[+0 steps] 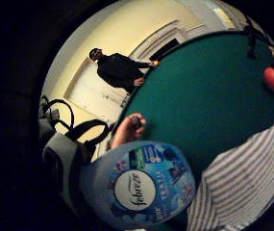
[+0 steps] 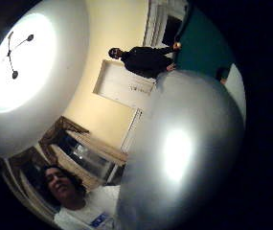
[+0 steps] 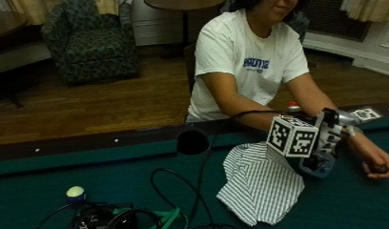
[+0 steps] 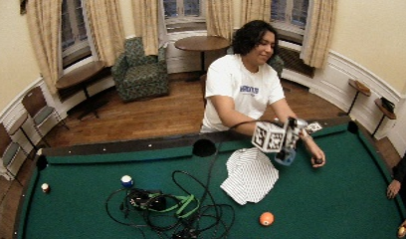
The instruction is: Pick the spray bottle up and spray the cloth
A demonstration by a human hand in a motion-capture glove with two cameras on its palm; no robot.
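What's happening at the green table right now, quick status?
Gloved right hand holds blue labelled spray bottle above the felt. Striped white cloth lies beside it on green table. Nothing between them.

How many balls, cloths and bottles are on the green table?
Balls: 3, orange, blue and white, and one by the corner pocket
Cloths: 1, striped
Bottles: 1, held above the table in the gloved right hand
Total: 5
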